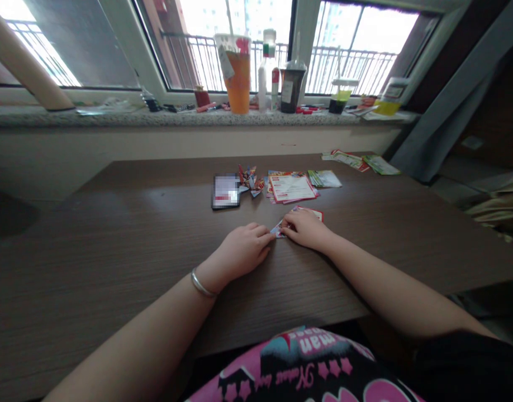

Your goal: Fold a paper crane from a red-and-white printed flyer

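A sheet of printed paper (319, 214) with a red border lies on the table, partly folded at its left corner. My right hand (305, 228) covers most of it, with curled fingers pressing on its left part. My left hand (246, 248) rests on the table at that corner, its fingers close together and their tips on the paper's edge. A silver bangle circles my left wrist. Just beyond the hands is a stack of similar printed sheets (293, 187). To its left lie several folded paper pieces (253, 183).
A phone (226, 192) with a blurred screen lies left of the folded pieces. Green-and-white printed papers (324, 178) are right of the stack, with more papers (381, 164) at the far right edge. Cups and bottles, including an orange drink (238, 84), line the window sill (172, 118).
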`<state>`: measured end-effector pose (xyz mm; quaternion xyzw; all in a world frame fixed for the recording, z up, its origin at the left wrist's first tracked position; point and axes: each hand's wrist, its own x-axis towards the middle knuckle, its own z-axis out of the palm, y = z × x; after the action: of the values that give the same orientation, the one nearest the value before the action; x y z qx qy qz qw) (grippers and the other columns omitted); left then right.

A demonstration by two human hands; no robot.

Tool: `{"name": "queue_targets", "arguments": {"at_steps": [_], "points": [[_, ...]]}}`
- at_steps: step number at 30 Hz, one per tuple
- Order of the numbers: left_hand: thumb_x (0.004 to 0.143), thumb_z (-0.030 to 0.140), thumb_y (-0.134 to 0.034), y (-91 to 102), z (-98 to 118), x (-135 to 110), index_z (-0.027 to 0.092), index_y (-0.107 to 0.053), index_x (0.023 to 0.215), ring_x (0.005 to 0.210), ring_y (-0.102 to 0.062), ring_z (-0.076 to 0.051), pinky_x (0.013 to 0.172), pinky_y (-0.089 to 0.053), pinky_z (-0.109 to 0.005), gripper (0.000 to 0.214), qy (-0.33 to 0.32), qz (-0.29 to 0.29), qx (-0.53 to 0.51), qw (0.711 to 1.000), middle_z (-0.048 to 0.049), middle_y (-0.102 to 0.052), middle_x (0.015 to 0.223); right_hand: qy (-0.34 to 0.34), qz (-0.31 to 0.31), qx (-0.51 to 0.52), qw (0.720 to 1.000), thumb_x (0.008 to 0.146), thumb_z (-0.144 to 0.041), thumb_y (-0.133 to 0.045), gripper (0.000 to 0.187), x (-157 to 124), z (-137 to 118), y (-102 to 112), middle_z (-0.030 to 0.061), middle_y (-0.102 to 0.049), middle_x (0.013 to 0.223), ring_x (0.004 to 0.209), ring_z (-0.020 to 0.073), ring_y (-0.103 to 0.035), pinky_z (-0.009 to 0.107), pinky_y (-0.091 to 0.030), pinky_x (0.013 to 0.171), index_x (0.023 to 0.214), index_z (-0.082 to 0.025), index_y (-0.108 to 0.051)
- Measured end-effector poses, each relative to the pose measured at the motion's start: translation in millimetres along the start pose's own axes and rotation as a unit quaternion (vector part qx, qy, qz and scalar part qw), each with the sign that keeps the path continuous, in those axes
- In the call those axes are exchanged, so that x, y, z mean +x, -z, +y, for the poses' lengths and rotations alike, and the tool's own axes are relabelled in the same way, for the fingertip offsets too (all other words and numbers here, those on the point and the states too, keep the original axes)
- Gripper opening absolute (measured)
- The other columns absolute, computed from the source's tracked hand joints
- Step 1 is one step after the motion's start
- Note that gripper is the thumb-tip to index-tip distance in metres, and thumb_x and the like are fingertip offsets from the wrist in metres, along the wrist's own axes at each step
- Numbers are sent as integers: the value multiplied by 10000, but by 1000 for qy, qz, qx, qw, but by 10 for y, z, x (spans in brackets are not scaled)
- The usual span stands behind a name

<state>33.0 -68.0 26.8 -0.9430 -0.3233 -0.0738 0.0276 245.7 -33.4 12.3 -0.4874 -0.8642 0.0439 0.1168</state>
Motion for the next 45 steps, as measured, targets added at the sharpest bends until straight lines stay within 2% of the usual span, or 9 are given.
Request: {"name": "queue_targets", "arguments": {"at_steps": [6,13,20,32,38,45], "points": [[928,241,-442,10,9,-4,179,-594,1187,983,-568,-225,872,-490,-356,308,-2,-6,22,1000,-92,-632,1036,-19,-6,8,1000,870,-335,-573,174,16,5,5,52,-710,847,847,204,-620,314,-371,764,811,-196,-658],[917,252,-458,22,42,-1,203,-610,1140,898,-566,-218,769,-500,-336,274,25,-6,50,998,-80,-606,1000,-20,-12,5,1000,863,-341,-576,178,36,24,9,49,-713,840,810,190,-625,288,-361,707,833,-189,-665],[923,246,-443,22,44,2,200,-615,1136,888,-557,-215,762,-499,-333,277,18,-10,57,998,-81,-599,986,-23,-22,-11,999,874,-340,-561,184,30,-11,24,56,-713,879,870,205,-628,305,-362,754,855,-189,-663],[907,196,-447,-38,-1,13,173,-618,1136,948,-563,-210,831,-490,-338,286,-9,-3,41,999,-87,-617,1022,-15,-16,-17,1000,870,-334,-558,174,34,-22,17,47,-713,869,866,207,-630,309,-357,748,833,-195,-655],[906,206,-441,29,12,37,202,-649,1073,861,-576,-218,714,-484,-342,267,3,-12,68,998,-68,-625,944,-15,-14,-19,1000,871,-331,-559,173,19,-29,17,52,-710,871,880,213,-624,316,-350,768,832,-192,-654],[894,196,-461,67,9,29,184,-680,955,824,-580,-208,690,-466,-329,227,17,-22,71,997,-70,-626,886,-20,-22,-15,999,874,-341,-563,176,25,-31,22,56,-708,887,888,209,-619,311,-353,781,844,-192,-653]]}}
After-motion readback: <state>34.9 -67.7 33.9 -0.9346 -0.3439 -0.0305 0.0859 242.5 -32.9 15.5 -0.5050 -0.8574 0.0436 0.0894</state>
